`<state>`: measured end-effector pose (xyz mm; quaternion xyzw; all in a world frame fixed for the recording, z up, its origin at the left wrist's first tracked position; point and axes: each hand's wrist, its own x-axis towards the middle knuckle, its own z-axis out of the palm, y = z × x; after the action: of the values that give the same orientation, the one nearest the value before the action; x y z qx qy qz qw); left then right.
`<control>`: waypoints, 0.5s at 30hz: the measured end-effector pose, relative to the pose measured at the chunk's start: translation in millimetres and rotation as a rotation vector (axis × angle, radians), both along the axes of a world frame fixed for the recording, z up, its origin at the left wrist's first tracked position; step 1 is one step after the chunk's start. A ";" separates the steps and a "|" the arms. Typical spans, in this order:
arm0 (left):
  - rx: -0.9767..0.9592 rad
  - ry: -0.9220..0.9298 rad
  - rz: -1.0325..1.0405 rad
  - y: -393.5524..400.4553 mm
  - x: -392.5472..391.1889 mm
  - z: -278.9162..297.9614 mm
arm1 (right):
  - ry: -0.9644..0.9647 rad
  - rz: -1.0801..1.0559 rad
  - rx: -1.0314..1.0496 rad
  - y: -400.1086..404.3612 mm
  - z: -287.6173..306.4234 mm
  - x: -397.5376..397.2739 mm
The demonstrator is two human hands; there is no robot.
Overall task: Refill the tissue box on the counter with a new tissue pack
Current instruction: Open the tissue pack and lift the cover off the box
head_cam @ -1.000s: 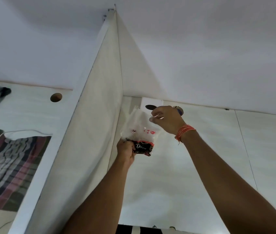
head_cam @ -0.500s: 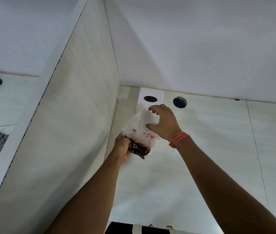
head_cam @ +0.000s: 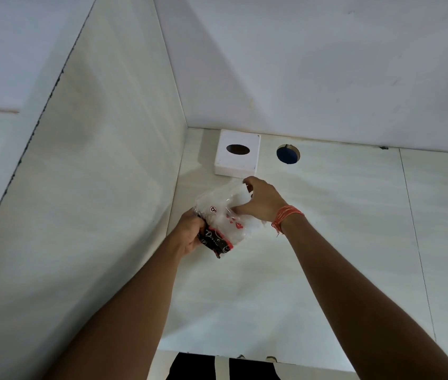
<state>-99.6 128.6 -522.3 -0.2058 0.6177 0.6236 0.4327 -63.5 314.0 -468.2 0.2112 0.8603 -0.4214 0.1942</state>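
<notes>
A white square tissue box with a dark oval slot sits in the far corner of the counter, against the back wall. Just in front of it I hold a clear plastic tissue pack with red marks and a black printed end. My left hand grips the black end of the pack. My right hand, with an orange thread on the wrist, pinches the white tissues at the pack's far end.
A round hole with something blue inside lies in the counter right of the box. A white partition wall rises along the left. The counter's near edge runs above dark clothing.
The view has shifted right and down, so the striped cloth at the left is gone. Both hands and the pack have drawn back toward me, uncovering the whole tissue box.
</notes>
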 end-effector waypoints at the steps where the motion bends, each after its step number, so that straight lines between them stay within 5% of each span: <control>1: -0.012 -0.002 -0.020 -0.9 -0.2 -0.8 | -0.018 0.001 -0.005 0.2 -0.3 0.8; 15: -0.119 0.006 0.017 -1.8 -11.7 -2.7 | -0.032 -0.272 -0.372 2.7 -20.7 8.6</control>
<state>-111.3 126.7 -525.0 -0.2347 0.6532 0.5901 0.4124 -54.9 316.7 -489.0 0.2925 0.7283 -0.5916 0.1846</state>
